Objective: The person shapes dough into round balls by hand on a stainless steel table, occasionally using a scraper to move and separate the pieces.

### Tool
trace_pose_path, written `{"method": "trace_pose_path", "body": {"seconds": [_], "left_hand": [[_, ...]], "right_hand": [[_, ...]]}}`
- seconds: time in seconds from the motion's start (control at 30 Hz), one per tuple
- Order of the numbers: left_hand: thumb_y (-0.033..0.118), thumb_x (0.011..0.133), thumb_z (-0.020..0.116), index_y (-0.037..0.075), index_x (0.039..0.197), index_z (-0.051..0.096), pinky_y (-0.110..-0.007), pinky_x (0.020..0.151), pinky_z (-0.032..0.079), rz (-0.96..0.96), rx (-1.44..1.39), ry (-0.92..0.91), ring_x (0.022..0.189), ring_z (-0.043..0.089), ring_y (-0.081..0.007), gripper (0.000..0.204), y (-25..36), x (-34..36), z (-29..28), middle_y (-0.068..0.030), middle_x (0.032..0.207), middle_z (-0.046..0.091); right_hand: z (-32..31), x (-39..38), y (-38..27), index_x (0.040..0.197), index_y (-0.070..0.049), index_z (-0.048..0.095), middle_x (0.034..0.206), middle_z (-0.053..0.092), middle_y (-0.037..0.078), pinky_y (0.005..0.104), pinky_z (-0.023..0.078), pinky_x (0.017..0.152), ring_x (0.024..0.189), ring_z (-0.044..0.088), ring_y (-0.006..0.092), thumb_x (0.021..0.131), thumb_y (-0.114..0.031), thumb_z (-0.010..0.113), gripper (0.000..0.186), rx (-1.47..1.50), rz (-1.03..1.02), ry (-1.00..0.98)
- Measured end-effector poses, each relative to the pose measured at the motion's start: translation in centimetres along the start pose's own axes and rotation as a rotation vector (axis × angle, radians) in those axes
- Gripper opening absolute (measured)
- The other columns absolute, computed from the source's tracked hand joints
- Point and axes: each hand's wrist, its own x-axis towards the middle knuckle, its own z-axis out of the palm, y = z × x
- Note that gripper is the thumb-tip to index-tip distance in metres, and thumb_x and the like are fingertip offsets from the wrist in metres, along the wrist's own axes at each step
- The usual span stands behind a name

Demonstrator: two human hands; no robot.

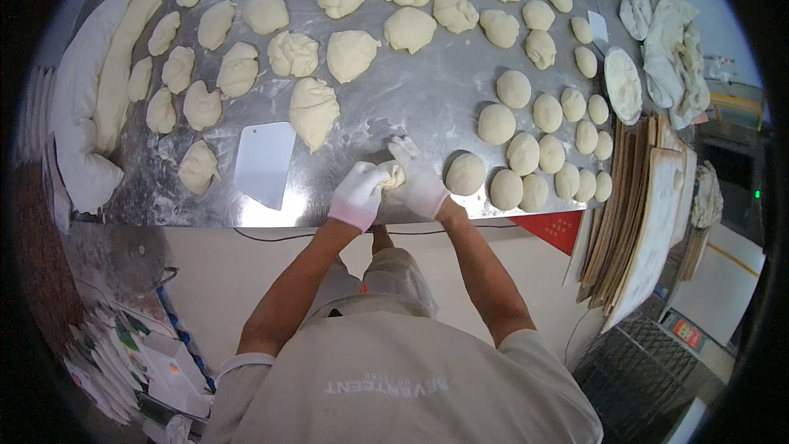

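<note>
Dough piece point(394, 175) held nr front edge of steel table point(440, 92)

Gloved L hand point(359, 194) was pinched tight on it; gloved R hand point(420, 186) cupped its other side, opening hidden, couldn't tell how far. Rounded dough balls point(523, 153) sat R, white dough scraper point(265, 161) lay L, w/ rough dough lumps point(292, 53) spread beyond.

1. Scraper point(265, 163) lies left on the counter point(415, 99), balls point(551, 154) right, dough point(394, 174) between.
2. Lumps point(293, 53) lie behind and left of the scraper.
3. Boards point(626, 222) stand at the counter's right end.
</note>
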Motion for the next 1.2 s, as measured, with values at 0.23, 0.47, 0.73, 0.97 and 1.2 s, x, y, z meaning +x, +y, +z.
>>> {"method": "trace_pose_path", "body": {"seconds": [0.23, 0.47, 0.73, 0.97, 1.2], "left_hand": [[0.018, 0.083, 0.063, 0.011, 0.113, 0.061, -0.040, 0.088, 0.048, -0.335, 0.011, 0.062, 0.103, 0.060, -0.0375, 0.031, -3.2, 1.9, -0.2, -0.0198, 0.107, 0.063], [0.010, 0.089, 0.058, 0.002, 0.113, 0.058, -0.038, 0.087, 0.047, -0.182, 0.056, 0.175, 0.101, 0.060, -0.0278, 0.025, 0.0, 2.0, -1.3, -0.0158, 0.105, 0.064], [0.012, 0.085, 0.059, 0.005, 0.108, 0.063, -0.042, 0.085, 0.049, 0.096, -0.006, 0.014, 0.096, 0.061, -0.0371, 0.025, -1.8, 0.4, -1.7, -0.0153, 0.103, 0.065], [0.010, 0.086, 0.059, 0.007, 0.102, 0.064, -0.039, 0.083, 0.049, -0.105, -0.016, -0.032, 0.095, 0.063, -0.0313, 0.017, -0.8, 1.1, -2.2, -0.0145, 0.101, 0.064], [0.009, 0.085, 0.061, 0.004, 0.103, 0.062, -0.037, 0.081, 0.048, -0.391, -0.120, -0.099, 0.094, 0.062, -0.0275, 0.020, -1.2, 2.9, -1.6, -0.0147, 0.099, 0.064]], "right_hand": [[2.0, 2.4, -3.6, 0.124, 0.002, 0.057, 0.127, 0.057, 0.024, 0.0456, 0.039, 0.106, 0.122, 0.050, 0.0435, 0.076, -0.010, 0.064, 0.049, 0.287, 0.097, 0.096], [3.4, 1.9, -2.0, 0.131, -0.001, 0.053, 0.133, 0.053, 0.022, 0.0446, 0.034, 0.110, 0.130, 0.044, 0.0409, 0.078, -0.011, 0.061, 0.055, -0.288, -0.043, 0.186], [2.1, 2.1, -2.0, 0.124, -0.002, 0.057, 0.128, 0.058, 0.018, 0.0428, 0.039, 0.105, 0.128, 0.048, 0.0365, 0.069, -0.020, 0.072, 0.059, -0.170, -0.120, 0.174], [1.1, 2.2, -3.6, 0.117, -0.003, 0.062, 0.123, 0.061, 0.017, 0.0466, 0.040, 0.105, 0.124, 0.050, 0.0396, 0.073, -0.013, 0.067, 0.046, -0.064, -0.111, 0.120], [0.6, 2.4, -3.5, 0.117, 0.002, 0.061, 0.124, 0.061, 0.020, 0.0474, 0.040, 0.105, 0.124, 0.051, 0.0407, 0.070, -0.008, 0.069, 0.049, -0.134, -0.225, 0.230]]}}
